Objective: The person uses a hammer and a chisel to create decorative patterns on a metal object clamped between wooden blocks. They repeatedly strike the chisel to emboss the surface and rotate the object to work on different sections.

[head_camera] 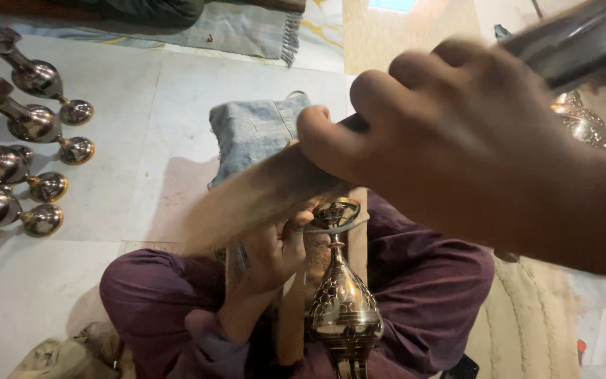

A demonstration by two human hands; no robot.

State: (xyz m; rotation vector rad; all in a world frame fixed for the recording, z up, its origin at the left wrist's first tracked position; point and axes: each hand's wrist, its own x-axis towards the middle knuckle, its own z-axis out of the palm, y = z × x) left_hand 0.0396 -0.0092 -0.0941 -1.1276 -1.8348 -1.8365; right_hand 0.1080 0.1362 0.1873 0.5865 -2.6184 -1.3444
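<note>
My right hand point(457, 140) is raised close to the camera, shut on a long tool point(261, 196). The tool is blurred by motion, brown at its lower left end and dark grey at the upper right. Below it an engraved brass vase point(341, 302) lies against a wooden support point(290, 323) between my legs in purple trousers. My left hand point(271, 253) lies beside the vase's neck with curled fingers, the thumb near the vase's ring-shaped top point(337, 213). Whether it holds anything is hidden.
Several shiny metal vases point(33, 123) lie in rows on the white tiled floor point(149, 91) at the left. Folded denim cloth point(254, 130) sits ahead of my knees. Another brass piece point(583, 123) stands at the right, a cream mat point(534, 316) beneath it, a fringed rug point(240, 28) behind.
</note>
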